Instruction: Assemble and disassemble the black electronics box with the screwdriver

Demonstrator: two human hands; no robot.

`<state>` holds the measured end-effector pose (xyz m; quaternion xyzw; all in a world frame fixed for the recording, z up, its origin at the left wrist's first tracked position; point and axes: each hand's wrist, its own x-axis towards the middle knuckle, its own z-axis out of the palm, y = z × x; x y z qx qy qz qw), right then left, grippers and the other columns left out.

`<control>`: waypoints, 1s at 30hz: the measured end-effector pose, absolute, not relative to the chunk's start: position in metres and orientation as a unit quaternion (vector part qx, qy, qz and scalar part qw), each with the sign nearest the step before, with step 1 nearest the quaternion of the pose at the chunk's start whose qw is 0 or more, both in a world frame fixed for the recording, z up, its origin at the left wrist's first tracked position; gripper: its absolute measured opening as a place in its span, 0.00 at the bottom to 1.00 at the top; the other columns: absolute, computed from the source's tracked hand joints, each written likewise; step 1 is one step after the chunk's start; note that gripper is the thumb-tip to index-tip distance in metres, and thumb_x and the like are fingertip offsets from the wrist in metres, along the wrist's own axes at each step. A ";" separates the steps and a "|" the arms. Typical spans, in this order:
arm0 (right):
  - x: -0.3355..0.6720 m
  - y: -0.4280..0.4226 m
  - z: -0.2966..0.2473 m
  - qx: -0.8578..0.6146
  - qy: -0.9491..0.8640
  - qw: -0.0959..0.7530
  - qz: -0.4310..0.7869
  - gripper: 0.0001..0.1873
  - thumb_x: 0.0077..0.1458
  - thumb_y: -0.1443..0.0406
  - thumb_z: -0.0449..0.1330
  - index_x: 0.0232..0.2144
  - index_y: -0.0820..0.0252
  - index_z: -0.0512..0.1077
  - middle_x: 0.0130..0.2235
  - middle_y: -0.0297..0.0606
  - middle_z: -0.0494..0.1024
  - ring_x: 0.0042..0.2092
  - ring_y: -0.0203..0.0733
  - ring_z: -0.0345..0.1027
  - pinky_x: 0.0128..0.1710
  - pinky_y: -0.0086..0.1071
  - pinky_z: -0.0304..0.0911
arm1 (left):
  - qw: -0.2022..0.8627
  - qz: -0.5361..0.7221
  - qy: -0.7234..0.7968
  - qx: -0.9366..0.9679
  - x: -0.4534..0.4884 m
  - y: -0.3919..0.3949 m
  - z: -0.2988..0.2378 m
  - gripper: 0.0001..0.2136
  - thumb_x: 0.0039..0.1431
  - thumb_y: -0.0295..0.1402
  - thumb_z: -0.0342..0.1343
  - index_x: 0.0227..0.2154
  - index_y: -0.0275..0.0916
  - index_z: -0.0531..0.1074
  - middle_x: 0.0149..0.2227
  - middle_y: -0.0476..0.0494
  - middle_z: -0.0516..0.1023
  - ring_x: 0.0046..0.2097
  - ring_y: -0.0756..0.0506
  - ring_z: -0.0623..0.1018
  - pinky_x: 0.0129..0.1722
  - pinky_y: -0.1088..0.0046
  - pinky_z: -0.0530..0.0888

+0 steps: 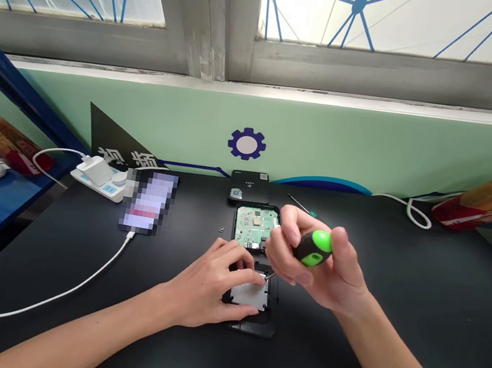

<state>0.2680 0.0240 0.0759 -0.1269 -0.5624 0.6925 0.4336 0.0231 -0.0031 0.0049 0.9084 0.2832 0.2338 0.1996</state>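
My right hand (333, 285) is wrapped round the black and bright green handle of a screwdriver (313, 249). Its thin shaft slants down to the left, and the tip meets the upper right corner of a silver metal plate (248, 295). That plate lies in a black plastic casing (252, 326) on the table. My left hand (214, 283) holds the casing from the left, index finger by the screwdriver tip and thumb across the lower part. Just beyond, a second black casing half contains a green circuit board (248, 225). My right fingers partly cover its right side.
A black box (250, 186) lies behind the circuit board, with tiny screws (221, 229) to its front left. Another thin screwdriver (302, 205) lies behind my right hand. A phone (150, 202) on a white cable, a power strip (102, 177) and a drink bottle (491, 198) are farther out.
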 end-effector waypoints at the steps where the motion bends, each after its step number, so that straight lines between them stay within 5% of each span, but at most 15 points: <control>1: 0.269 0.025 0.075 -0.128 -0.562 0.432 0.693 0.33 0.77 0.34 0.51 0.40 0.54 0.72 0.25 0.28 0.66 0.25 0.39 0.53 0.28 0.34 0.59 | 0.200 0.235 0.283 0.908 0.023 -0.003 0.005 0.18 0.71 0.42 0.73 0.58 0.46 0.81 0.53 0.40 0.80 0.52 0.39 0.79 0.54 0.59 0.69; 8: 0.272 0.024 0.074 -0.118 -0.566 0.372 0.726 0.44 0.80 0.36 0.38 0.32 0.58 0.76 0.26 0.34 0.66 0.25 0.40 0.53 0.28 0.36 0.54 | 0.212 0.229 0.292 0.904 0.025 -0.003 0.005 0.20 0.69 0.41 0.74 0.58 0.44 0.77 0.54 0.40 0.80 0.54 0.37 0.79 0.55 0.58 0.68; 12: 0.271 0.023 0.074 -0.111 -0.569 0.403 0.709 0.37 0.73 0.29 0.49 0.41 0.54 0.70 0.25 0.24 0.59 0.25 0.38 0.48 0.29 0.34 0.54 | 0.236 0.223 0.302 0.897 0.026 -0.004 0.009 0.21 0.68 0.40 0.75 0.57 0.43 0.74 0.54 0.41 0.82 0.55 0.36 0.80 0.56 0.58 0.68; 15: 0.272 0.026 0.073 -0.097 -0.565 0.410 0.710 0.30 0.73 0.33 0.59 0.43 0.52 0.67 0.24 0.22 0.58 0.25 0.37 0.47 0.28 0.32 0.55 | 0.238 0.227 0.299 0.896 0.026 -0.004 0.010 0.22 0.68 0.39 0.75 0.57 0.43 0.73 0.56 0.41 0.83 0.56 0.36 0.80 0.56 0.58 0.68; 21: 0.273 0.030 0.071 -0.107 -0.571 0.433 0.689 0.34 0.80 0.39 0.50 0.36 0.58 0.76 0.33 0.36 0.69 0.32 0.43 0.60 0.34 0.38 0.60 | 0.235 0.226 0.299 0.897 0.026 -0.003 0.008 0.24 0.67 0.40 0.76 0.58 0.43 0.72 0.56 0.41 0.83 0.56 0.35 0.81 0.56 0.58 0.69; 30: 0.274 0.027 0.079 -0.099 -0.518 0.441 0.726 0.23 0.84 0.47 0.47 0.46 0.54 0.72 0.26 0.29 0.68 0.28 0.41 0.56 0.34 0.36 0.57 | 0.237 0.233 0.293 0.896 0.025 -0.004 0.008 0.23 0.67 0.39 0.76 0.58 0.43 0.72 0.56 0.42 0.82 0.56 0.36 0.80 0.56 0.58 0.68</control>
